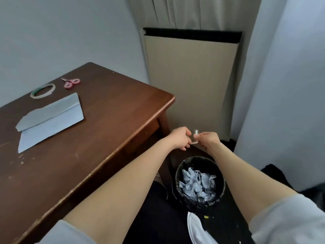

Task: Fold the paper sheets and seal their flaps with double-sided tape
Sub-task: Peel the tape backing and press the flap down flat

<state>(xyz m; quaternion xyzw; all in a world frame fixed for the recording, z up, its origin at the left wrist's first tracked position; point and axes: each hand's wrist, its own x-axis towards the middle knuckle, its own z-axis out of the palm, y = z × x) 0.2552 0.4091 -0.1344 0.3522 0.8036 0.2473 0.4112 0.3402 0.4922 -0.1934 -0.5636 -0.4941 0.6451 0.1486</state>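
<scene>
both forearms are reaching out past the corner of the brown table [109, 124], above a black bin [200, 182] holding crumpled paper. the folded paper sheet [51, 120] is lying on the table's left part, tape roll [43, 91] and pink scissors [71, 82] just behind it. the left hand [179, 138] and right hand [210, 140] are each pinching a small tape strip [195, 137] between fingertips.

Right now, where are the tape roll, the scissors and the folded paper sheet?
tape roll [42, 91]: head view, on the ring's near rim.
scissors [71, 82]: head view, on the pink handles.
folded paper sheet [52, 118]: head view, on the fold line at its middle.
</scene>
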